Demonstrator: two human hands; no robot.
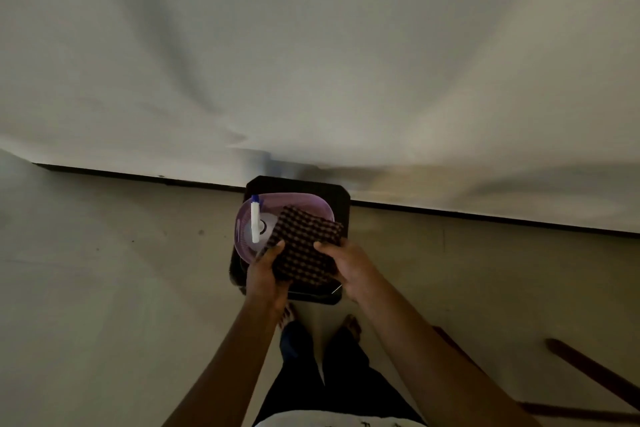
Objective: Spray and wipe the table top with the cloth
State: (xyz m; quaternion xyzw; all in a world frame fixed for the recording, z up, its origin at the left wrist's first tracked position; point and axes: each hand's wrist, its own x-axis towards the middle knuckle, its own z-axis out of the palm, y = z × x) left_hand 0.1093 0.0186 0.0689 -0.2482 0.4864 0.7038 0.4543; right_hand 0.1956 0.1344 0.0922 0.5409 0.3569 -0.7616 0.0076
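A small black table (pixel 337 199) stands against the wall, seen from above in dim light. A dark checked cloth (pixel 304 246) is held over it by both hands: my left hand (pixel 265 270) grips its near left edge, and my right hand (pixel 344 265) grips its right side. A purple plastic basin (pixel 311 206) sits on the table top, partly under the cloth. A white spray bottle with a blue tip (pixel 255 218) stands in the basin's left part.
The white wall (pixel 311 62) rises right behind the table, with a dark skirting line (pixel 138 177). Pale floor (pixel 121 270) lies to the left and right. A dark wooden piece (pixel 588 367) shows at the lower right. My feet (pixel 351 326) are just in front of the table.
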